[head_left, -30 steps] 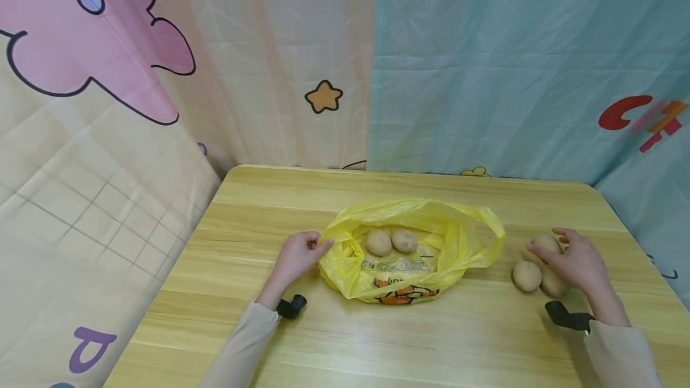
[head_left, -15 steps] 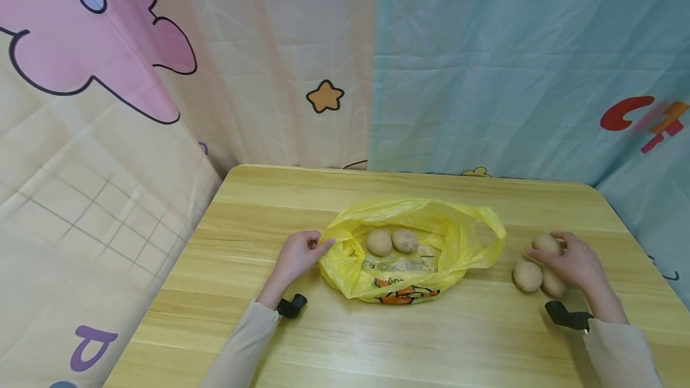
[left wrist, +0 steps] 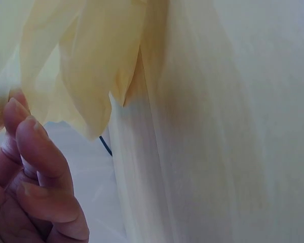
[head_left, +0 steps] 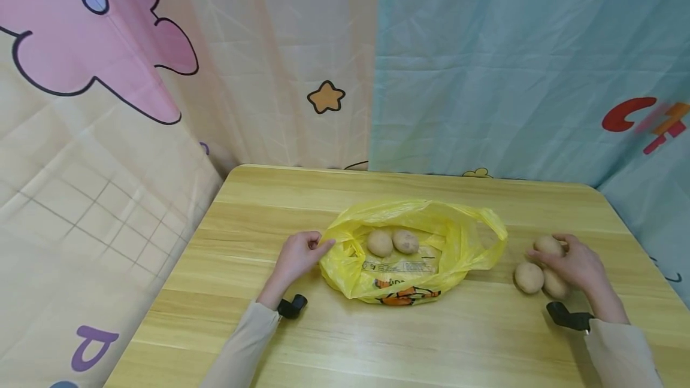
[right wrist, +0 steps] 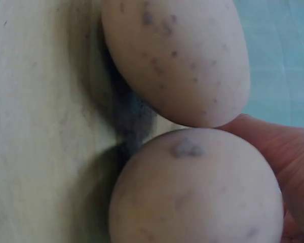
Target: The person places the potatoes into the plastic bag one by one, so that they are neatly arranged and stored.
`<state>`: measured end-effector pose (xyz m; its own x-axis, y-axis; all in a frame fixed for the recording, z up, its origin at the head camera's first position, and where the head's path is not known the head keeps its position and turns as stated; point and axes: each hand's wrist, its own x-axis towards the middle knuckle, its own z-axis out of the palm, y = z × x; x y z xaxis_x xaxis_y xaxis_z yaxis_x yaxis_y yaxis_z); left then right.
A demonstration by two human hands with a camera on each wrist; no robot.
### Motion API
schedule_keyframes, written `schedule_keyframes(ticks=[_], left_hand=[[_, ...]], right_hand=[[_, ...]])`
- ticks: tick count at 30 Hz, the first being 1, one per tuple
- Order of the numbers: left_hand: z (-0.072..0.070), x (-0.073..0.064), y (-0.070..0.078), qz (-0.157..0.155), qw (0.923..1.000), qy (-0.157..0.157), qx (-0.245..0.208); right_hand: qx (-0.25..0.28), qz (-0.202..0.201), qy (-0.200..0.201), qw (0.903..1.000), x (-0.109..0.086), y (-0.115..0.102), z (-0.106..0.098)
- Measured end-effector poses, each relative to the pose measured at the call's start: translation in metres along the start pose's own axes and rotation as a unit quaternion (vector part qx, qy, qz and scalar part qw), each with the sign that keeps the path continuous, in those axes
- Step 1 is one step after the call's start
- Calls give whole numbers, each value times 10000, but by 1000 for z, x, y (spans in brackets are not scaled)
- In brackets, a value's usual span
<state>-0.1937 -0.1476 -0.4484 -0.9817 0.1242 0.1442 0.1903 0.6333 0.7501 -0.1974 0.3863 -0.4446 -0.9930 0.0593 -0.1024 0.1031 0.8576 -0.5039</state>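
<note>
A yellow plastic bag (head_left: 415,295) lies with its mouth open on the table, and two potatoes (head_left: 380,243) sit inside. My left hand (head_left: 302,254) pinches the bag's left rim between thumb and fingers; in the left wrist view the curled fingers (left wrist: 43,152) touch the thin plastic. To the right of the bag, my right hand (head_left: 579,263) grips the farthest potato (head_left: 548,245) of a group of three. The other two, a left potato (head_left: 529,278) and a right potato (head_left: 555,284), rest just in front. In the right wrist view, two potatoes (right wrist: 195,187) hide most of that hand.
The wooden table (head_left: 420,346) ends at a back edge against printed curtains (head_left: 485,76). One bag handle loop (head_left: 493,235) leans toward the potato group. Black camera mounts (head_left: 293,306) are worn at both wrists.
My right hand has closed in on the farthest potato, its thumb and fingers now around it. The left hand and the bag keep their places.
</note>
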Motion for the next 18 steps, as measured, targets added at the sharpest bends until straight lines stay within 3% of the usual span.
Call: schedule_keyframes(ticks=[18], left_hand=[[-1, 0, 2, -24, 10000, -6, 32]], right_hand=[[12, 68, 245, 9997, 0, 4, 2]])
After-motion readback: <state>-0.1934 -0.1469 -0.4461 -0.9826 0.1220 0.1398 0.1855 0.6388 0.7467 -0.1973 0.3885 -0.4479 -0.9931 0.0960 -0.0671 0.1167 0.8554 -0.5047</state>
